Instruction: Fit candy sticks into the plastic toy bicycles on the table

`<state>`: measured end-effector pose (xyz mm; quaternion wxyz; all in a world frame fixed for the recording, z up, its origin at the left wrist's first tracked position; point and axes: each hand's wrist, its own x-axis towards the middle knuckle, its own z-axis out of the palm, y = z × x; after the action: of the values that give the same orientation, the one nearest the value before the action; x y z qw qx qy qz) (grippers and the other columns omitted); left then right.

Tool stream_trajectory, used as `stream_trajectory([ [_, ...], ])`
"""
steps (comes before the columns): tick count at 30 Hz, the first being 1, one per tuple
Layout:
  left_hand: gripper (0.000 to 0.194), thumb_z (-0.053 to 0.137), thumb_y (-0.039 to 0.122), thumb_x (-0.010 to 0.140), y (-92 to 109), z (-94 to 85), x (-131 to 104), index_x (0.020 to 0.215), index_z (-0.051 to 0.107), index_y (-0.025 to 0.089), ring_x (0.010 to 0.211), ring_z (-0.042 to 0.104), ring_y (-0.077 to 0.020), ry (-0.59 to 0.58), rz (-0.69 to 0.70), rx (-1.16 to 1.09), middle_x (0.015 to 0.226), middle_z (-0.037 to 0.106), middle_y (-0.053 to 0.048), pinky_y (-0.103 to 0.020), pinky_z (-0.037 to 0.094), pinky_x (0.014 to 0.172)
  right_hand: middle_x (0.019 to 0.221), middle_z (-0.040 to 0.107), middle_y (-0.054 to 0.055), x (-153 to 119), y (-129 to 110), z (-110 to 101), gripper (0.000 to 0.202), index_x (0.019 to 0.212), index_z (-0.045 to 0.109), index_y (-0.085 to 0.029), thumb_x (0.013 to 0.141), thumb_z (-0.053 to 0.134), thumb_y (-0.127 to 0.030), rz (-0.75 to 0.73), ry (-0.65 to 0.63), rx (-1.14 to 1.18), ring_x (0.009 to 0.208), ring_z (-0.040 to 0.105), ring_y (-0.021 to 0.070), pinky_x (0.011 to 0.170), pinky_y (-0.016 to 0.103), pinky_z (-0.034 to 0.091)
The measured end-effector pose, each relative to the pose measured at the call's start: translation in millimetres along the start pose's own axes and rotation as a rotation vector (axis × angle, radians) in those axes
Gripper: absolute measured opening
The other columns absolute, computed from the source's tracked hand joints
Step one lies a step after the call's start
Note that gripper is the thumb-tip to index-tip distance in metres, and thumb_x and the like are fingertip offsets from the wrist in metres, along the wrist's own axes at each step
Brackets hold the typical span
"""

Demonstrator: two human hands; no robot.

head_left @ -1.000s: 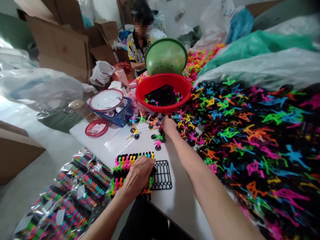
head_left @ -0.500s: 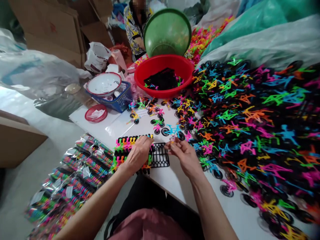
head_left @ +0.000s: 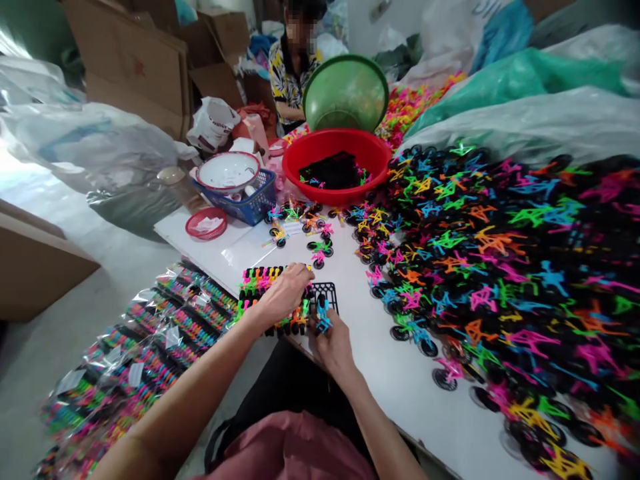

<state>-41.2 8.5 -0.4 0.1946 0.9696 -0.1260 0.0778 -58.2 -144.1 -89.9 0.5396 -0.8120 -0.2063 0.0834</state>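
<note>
A black plastic grid rack [head_left: 327, 288] lies near the table's front edge, its left part packed with rows of colourful toy bicycles [head_left: 255, 283]. My left hand [head_left: 286, 293] rests across the packed rows, fingers curled over them near the last filled row. At the rack's right end, my right hand [head_left: 334, 340] grips a blue toy bicycle [head_left: 323, 317] with black wheels, turned on end against the grid. Its fingertips are partly hidden behind the bicycle. Loose toy bicycles [head_left: 320, 250] lie just beyond the rack.
A big heap of toy bicycles [head_left: 480, 247] covers the table's right side. Behind stand a red basin [head_left: 335, 195], a green basin [head_left: 345, 93] and a blue basket [head_left: 255, 203]. Bagged packs [head_left: 150, 340] lie at left. Another person [head_left: 290, 73] sits at the back.
The blue toy bicycle that lay beyond the rack is now in my right hand, brought nearer to me onto the grid. My left hand stays on the packed rows. The view has shifted slightly.
</note>
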Motion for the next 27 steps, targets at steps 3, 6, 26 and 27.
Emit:
stream_trajectory([
  [3, 0.027, 0.034, 0.004, 0.085, -1.4, -1.1, 0.7, 0.099, 0.057, 0.011, 0.094, 0.050, -0.0189, -0.004, 0.016, 0.014, 0.095, 0.056, -0.009, -0.033, 0.043, 0.087, 0.074, 0.052, 0.002, -2.9, 0.1, -2.7, 0.020, 0.080, 0.048, -0.020, 0.065, 0.040, -0.011, -0.094, -0.037, -0.144, 0.067, 0.051, 0.0171, 0.061, 0.027, 0.042],
  [6, 0.027, 0.034, 0.008, 0.087, 9.7, -8.5, -6.1, 0.104, 0.055, 0.011, 0.098, 0.049, -0.0200, 0.006, 0.009, 0.047, 0.100, 0.056, -0.011, -0.035, 0.042, 0.088, 0.076, 0.049, 0.003, -6.6, -2.2, -8.8, 0.024, 0.082, 0.047, -0.019, 0.063, 0.038, -0.008, -0.122, -0.066, -0.211, 0.066, 0.049, 0.0170, 0.058, 0.027, 0.041],
  [26, 0.013, 0.045, 0.023, 0.089, 48.4, 1.9, -48.5, 0.092, 0.057, 0.018, 0.086, 0.050, -0.0185, 0.030, -0.002, 0.125, 0.090, 0.056, -0.005, -0.034, 0.043, 0.079, 0.087, 0.055, 0.006, 2.2, -11.9, -8.1, 0.020, 0.091, 0.053, -0.016, 0.080, 0.040, -0.006, -0.104, -0.274, -0.451, 0.073, 0.055, 0.0163, 0.063, 0.025, 0.042],
  [27, 0.015, 0.046, 0.025, 0.088, 47.2, -1.3, -41.2, 0.098, 0.056, 0.018, 0.091, 0.050, -0.0195, 0.086, -0.046, 0.108, 0.096, 0.056, -0.006, -0.035, 0.043, 0.081, 0.087, 0.055, 0.006, 0.9, -10.8, -8.0, 0.022, 0.092, 0.053, -0.016, 0.079, 0.040, -0.005, -0.121, -0.271, -0.424, 0.074, 0.056, 0.0163, 0.064, 0.025, 0.043],
])
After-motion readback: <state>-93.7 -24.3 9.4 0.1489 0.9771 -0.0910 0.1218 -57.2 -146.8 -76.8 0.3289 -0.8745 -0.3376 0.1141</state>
